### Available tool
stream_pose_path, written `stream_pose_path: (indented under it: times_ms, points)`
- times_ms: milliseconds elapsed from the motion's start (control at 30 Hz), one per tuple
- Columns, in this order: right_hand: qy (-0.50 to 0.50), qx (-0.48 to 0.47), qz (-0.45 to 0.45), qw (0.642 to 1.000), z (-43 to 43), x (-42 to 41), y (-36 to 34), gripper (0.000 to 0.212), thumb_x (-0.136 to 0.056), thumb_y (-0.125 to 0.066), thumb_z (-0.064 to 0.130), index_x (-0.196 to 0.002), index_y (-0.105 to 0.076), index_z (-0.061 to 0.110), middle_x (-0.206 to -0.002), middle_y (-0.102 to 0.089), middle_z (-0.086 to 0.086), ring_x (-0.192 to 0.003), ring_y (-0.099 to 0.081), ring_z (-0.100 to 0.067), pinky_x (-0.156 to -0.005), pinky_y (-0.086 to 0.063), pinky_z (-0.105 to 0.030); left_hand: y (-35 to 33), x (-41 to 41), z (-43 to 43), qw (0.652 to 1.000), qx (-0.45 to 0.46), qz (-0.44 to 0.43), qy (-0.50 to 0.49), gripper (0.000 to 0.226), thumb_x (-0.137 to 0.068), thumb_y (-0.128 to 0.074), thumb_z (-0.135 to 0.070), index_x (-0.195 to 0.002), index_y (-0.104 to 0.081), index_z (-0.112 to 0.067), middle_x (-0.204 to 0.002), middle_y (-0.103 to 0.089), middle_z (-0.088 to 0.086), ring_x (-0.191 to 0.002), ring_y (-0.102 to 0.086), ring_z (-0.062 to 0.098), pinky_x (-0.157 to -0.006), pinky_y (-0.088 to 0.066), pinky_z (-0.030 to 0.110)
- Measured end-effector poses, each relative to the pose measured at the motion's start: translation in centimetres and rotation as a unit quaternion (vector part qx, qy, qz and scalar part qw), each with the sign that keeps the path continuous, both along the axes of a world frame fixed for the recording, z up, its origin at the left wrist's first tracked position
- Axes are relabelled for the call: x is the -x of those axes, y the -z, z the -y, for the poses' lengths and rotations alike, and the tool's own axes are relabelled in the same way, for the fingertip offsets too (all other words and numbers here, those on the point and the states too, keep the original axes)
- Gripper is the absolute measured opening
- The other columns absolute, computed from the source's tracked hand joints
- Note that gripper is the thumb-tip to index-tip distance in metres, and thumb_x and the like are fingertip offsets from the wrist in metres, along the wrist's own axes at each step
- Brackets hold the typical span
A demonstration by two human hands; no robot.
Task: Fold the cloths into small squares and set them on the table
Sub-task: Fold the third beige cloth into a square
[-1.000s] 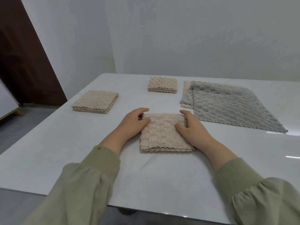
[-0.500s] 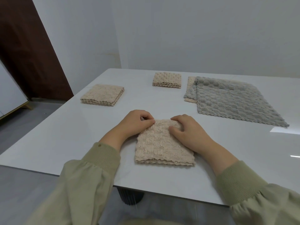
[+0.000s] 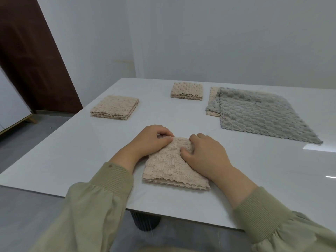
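Both left hand [image 3: 151, 142] and right hand [image 3: 205, 157] pinch the cloth's [image 3: 169, 169] far edge

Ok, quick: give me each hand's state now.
Left hand: fingers curled, pinching the far left corner of the folded beige cloth.
Right hand: fingers curled, gripping its far edge.

A left hand [image 3: 151, 140] and a right hand [image 3: 207, 155], in olive-green knit-cuffed sleeves [image 3: 101, 202], are gripping the far edge of a folded beige textured cloth square [image 3: 169, 170] that is lying on a glossy white table [image 3: 72, 151]. Both hands are curling over its far corners. At ten o'clock from it, a second folded beige square [image 3: 115, 107] is lying well apart; at twelve o'clock, a third folded beige square [image 3: 187, 90]. At two o'clock, an unfolded grey bobbled cloth [image 3: 263, 113] is lying flat, partly covering another beige cloth [image 3: 212, 95].
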State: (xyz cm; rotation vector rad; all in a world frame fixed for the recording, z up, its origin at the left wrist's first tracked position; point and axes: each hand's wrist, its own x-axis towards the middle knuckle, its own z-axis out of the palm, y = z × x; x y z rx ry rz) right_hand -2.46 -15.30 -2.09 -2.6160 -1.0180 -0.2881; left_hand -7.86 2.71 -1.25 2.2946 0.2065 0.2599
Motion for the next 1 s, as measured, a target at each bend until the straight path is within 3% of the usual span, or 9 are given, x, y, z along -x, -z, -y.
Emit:
stream_pose_path:
  times_ms: [100,233,333,433,533,633,733,867,1000]
  points:
    - [0.014,-0.049,-0.046,0.998,0.5,-0.5,-0.4,0.038,-0.089,-0.041,0.049,-0.084,-0.057,0.015,-0.083,-0.054,0.001,-0.088,-0.052,-0.020,-0.072,-0.040,-0.034,0.5,-0.2,0.2,1.000,-0.017,0.013,0.016,0.013,-0.089,-0.061,-0.019,-0.092,-0.071,-0.025,-0.096,-0.065,-0.014,-0.096,-0.058,0.001,-0.090,-0.044,0.022]
    - [-0.020,-0.079,-0.055,0.995,0.8,-1.5,0.0,0.035,-0.093,-0.045,0.037,-0.115,-0.061,0.016,-0.109,-0.057,-0.001,-0.108,-0.046,-0.020,-0.092,-0.038,-0.032,0.8,-0.4,0.1,0.999,-0.034,0.027,0.022,0.015,-0.089,-0.061,-0.016,-0.096,-0.072,-0.023,-0.099,-0.066,-0.011,-0.098,-0.059,0.003,-0.093,-0.044,0.024]
    - [-0.047,-0.020,-0.029,0.998,0.8,-1.9,1.0,0.030,-0.094,-0.043,0.032,-0.106,-0.063,0.012,-0.108,-0.058,-0.005,-0.104,-0.048,-0.025,-0.091,-0.039,-0.037,0.7,-0.3,0.1,0.997,-0.061,0.031,0.026,0.016,-0.090,-0.061,-0.017,-0.099,-0.072,-0.022,-0.098,-0.066,-0.011,-0.097,-0.058,0.004,-0.092,-0.044,0.024]
    - [-0.065,0.006,-0.025,0.998,0.8,-2.2,1.4,0.030,-0.096,-0.040,0.028,-0.108,-0.061,0.011,-0.113,-0.057,-0.006,-0.107,-0.047,-0.025,-0.095,-0.037,-0.036,0.7,-0.3,0.2,0.983,-0.174,0.036,0.039,0.018,-0.092,-0.057,-0.021,-0.105,-0.070,-0.020,-0.099,-0.064,-0.006,-0.093,-0.055,0.008,-0.089,-0.044,0.029]
    - [-0.094,-0.061,-0.090,0.990,0.9,-2.4,0.9,0.032,-0.096,-0.041,0.026,-0.120,-0.058,0.013,-0.124,-0.056,-0.001,-0.117,-0.046,-0.019,-0.098,-0.033,-0.025,0.3,-0.4,0.4,0.975,-0.217,0.031,0.048,0.023,-0.095,-0.052,-0.027,-0.112,-0.066,-0.022,-0.108,-0.063,-0.007,-0.103,-0.052,0.009,-0.093,-0.041,0.029]
    - [-0.052,-0.164,-0.132,0.976,1.3,-3.4,0.4,0.033,-0.096,-0.045,0.025,-0.126,-0.055,0.014,-0.130,-0.054,0.001,-0.124,-0.043,-0.013,-0.096,-0.027,-0.017,-1.0,-0.8,0.8,0.973,-0.223,-0.003,0.052,0.030,-0.097,-0.045,-0.033,-0.121,-0.061,-0.025,-0.124,-0.058,-0.009,-0.119,-0.045,0.009,-0.099,-0.034,0.025]
    - [0.002,-0.206,-0.095,0.974,2.0,-5.6,0.5,0.030,-0.095,-0.047,0.022,-0.121,-0.057,0.011,-0.128,-0.055,-0.004,-0.124,-0.043,-0.018,-0.098,-0.029,-0.022,-2.7,-2.3,2.3,0.951,-0.299,-0.055,0.060,0.036,-0.098,-0.042,-0.036,-0.131,-0.052,-0.025,-0.137,-0.049,-0.005,-0.128,-0.037,0.015,-0.104,-0.034,0.033]
    - [0.070,-0.210,-0.049,0.974,4.0,-9.2,0.6,0.029,-0.091,-0.048,0.014,-0.115,-0.060,0.003,-0.120,-0.058,-0.012,-0.117,-0.046,-0.030,-0.098,-0.036,-0.037,-4.0,-7.0,6.8,0.896,-0.424,-0.127,0.025,0.043,-0.097,-0.040,-0.026,-0.139,-0.038,-0.017,-0.138,-0.041,0.007,-0.125,-0.036,0.027,-0.097,-0.037,0.039]
    - [0.139,-0.133,-0.029,0.981,6.5,-12.2,1.2,0.033,-0.088,-0.046,0.015,-0.115,-0.060,0.002,-0.121,-0.058,-0.018,-0.117,-0.045,-0.035,-0.102,-0.032,-0.042,-2.6,-11.8,12.7,0.911,-0.368,-0.185,0.007,0.047,-0.092,-0.035,-0.016,-0.139,-0.032,-0.015,-0.144,-0.033,0.010,-0.132,-0.028,0.030,-0.102,-0.029,0.044]
